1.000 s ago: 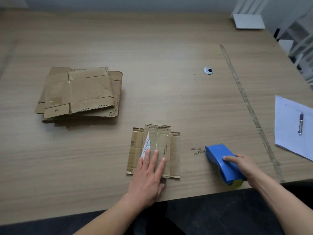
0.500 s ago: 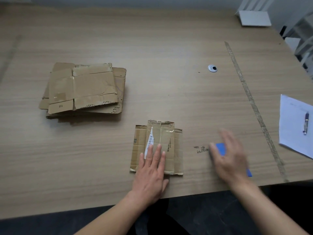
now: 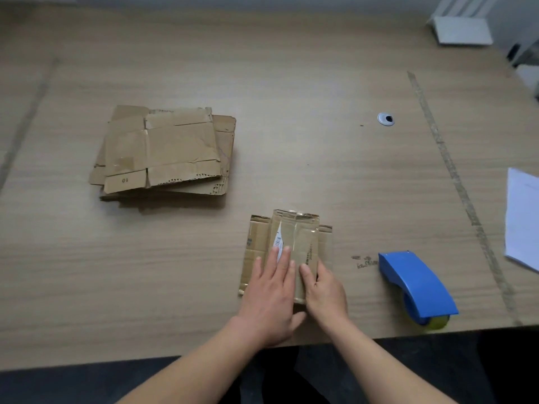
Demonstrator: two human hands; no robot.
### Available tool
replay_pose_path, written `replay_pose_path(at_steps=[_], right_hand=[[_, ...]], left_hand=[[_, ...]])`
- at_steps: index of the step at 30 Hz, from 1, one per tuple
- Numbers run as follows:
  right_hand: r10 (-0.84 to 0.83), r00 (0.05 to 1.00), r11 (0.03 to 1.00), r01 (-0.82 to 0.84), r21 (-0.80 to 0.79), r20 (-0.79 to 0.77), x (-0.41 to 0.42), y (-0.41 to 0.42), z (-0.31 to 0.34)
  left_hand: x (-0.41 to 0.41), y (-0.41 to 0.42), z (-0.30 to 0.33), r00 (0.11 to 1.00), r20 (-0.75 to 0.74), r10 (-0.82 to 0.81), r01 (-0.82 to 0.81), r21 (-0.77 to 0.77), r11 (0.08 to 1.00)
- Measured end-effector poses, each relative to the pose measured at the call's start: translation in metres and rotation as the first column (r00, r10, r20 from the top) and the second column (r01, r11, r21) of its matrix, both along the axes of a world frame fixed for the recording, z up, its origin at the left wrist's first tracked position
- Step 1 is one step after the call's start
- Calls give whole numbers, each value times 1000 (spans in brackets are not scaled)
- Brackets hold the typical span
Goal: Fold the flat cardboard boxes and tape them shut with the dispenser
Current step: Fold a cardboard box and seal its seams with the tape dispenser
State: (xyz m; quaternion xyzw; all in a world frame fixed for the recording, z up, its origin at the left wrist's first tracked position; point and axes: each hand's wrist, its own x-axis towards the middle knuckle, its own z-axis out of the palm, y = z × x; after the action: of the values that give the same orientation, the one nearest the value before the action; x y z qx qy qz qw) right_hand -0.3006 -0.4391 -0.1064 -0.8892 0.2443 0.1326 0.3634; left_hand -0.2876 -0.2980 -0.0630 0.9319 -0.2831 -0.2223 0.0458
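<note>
— Head view first: where is the small flat box [image 3: 287, 252]?

— It lies flat on the wooden table [image 3: 291, 83], close to the near edge, about midway across. Glossy tape covers its middle panel. A torn white label with a barcode sits on it, and a line of dark print runs along the right side of the taped panel (too small to read). More dark print marks its left flap, also unreadable.

— And the hands?

— Left hand [image 3: 269, 298] lies flat on the box, fingers straight and close together, pressing down over the label's lower end. Right hand [image 3: 325, 290] is at the box's right near corner, fingers curled around the edge of the taped panel, thumb hidden.

— Any other writing?

— The stack of flat boxes [image 3: 166, 153], well apart at the far left, shows "10" upside down on the top sheet's near-left flap. Some dark smudged marks sit on the table between the small box and the blue tape dispenser [image 3: 417, 287]; I cannot read them.

— What else is around?

— The dispenser rests untouched to the right of the box, near the table edge, a yellowish roll showing at its near end. Farther right, white paper [image 3: 522, 220] is cut off by the frame. A strip of old tape [image 3: 455, 176] runs across the tabletop, a round grommet [image 3: 385, 118] lies beyond, and a white object [image 3: 462, 30] stands at the far right corner.
</note>
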Motion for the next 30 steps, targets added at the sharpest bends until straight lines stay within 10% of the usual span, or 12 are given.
replay_pose_path(at_steps=[6, 30], right_hand=[[71, 995, 994, -76, -83, -66, 3, 2, 0], [188, 966, 981, -195, -21, -179, 15, -15, 16]], left_hand=[[39, 4, -8, 971, -1, -237, 235, 144, 961], [108, -29, 14, 991, 131, -25, 17, 62, 998]])
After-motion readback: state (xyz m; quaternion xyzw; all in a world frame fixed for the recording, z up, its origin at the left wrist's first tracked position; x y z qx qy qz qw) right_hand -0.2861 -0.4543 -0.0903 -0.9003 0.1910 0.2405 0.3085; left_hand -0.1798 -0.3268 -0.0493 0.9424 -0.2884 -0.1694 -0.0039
